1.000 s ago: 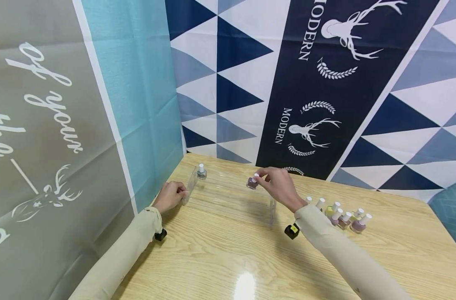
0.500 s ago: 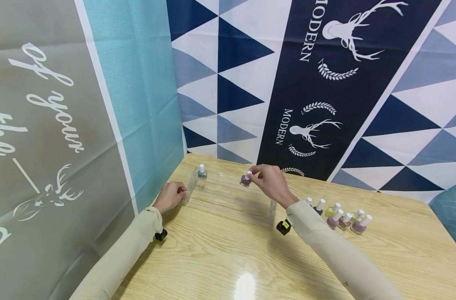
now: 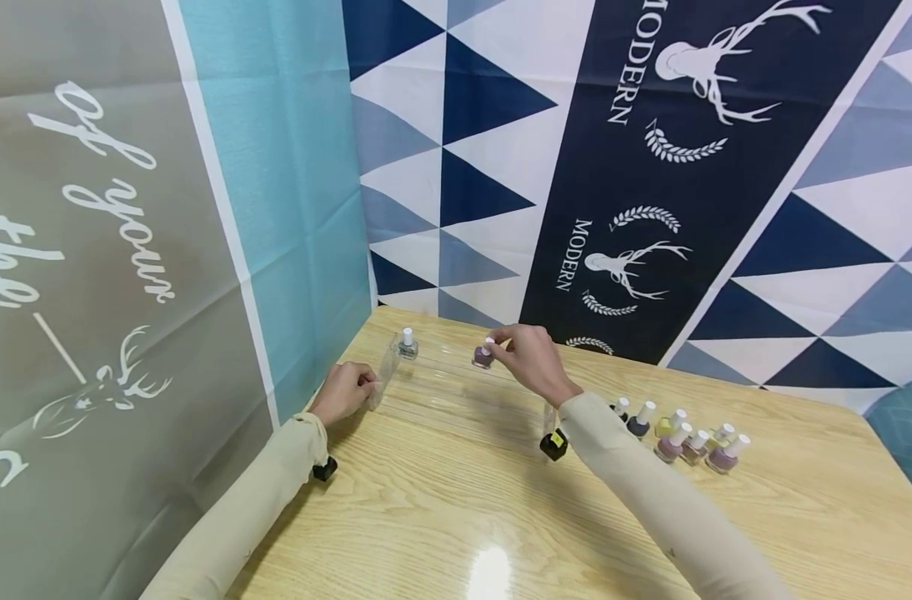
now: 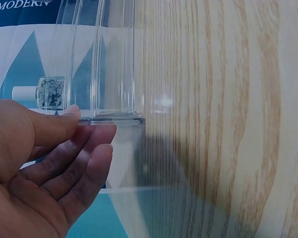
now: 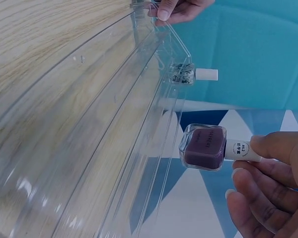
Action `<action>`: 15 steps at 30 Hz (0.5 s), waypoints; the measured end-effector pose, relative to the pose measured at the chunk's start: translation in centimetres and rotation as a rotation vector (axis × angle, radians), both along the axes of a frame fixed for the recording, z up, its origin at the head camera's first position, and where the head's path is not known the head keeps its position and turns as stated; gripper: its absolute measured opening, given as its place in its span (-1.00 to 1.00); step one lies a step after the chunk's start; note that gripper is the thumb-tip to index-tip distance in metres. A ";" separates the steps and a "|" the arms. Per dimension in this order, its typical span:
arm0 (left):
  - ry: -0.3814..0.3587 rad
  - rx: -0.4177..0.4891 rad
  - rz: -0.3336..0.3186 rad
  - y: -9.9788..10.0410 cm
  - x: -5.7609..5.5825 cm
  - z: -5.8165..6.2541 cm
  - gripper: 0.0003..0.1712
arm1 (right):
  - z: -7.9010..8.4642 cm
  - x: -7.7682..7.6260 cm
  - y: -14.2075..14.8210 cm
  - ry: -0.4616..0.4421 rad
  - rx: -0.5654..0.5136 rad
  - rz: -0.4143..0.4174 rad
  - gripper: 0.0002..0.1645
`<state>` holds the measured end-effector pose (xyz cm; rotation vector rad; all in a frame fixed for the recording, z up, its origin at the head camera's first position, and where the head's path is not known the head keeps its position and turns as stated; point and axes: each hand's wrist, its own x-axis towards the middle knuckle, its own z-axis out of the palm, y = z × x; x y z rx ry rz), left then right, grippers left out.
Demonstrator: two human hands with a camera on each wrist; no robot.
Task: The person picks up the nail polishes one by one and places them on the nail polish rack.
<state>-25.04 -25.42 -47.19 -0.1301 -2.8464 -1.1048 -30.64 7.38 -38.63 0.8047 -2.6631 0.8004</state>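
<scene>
In my right hand (image 3: 529, 360) a purple nail polish bottle (image 5: 204, 147) is pinched by its white cap between thumb and fingers, held above the rear of a clear acrylic stepped rack (image 3: 456, 408). My left hand (image 3: 343, 390) grips the rack's left end panel (image 4: 114, 119) between thumb and fingertips. A speckled black-and-white nail polish bottle (image 3: 408, 344) with a white cap stands upright at the left end of the rack's back tier. A gap separates the purple bottle from the speckled one.
On the wooden table (image 3: 396, 517), right of the rack, stand several more white-capped polish bottles (image 3: 669, 446) in purple, yellow and dark shades, partly behind the right sleeve. Patterned cloth (image 3: 486, 167) hangs behind and to the left.
My right hand has carried the purple bottle leftward along the rack, closer to the speckled one. The left hand keeps its grip on the end panel. The head view has shifted slightly.
</scene>
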 end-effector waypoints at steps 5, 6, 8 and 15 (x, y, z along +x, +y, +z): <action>0.005 0.000 0.002 -0.1 -0.1 -0.1 -0.86 | -0.1 -0.3 -0.6 -0.010 0.005 0.002 -0.84; 0.007 0.000 0.002 -0.1 -0.1 -0.2 -0.86 | -0.1 -0.4 -0.7 -0.013 0.005 0.002 -0.83; 0.009 -0.001 0.004 -0.1 -0.1 -0.2 -0.86 | -0.2 -0.5 -0.8 -0.014 0.004 0.002 -0.84; 0.008 -0.005 0.002 -0.3 -0.2 -0.4 -0.84 | -0.7 -1.4 -1.4 -0.008 0.016 -0.003 -0.86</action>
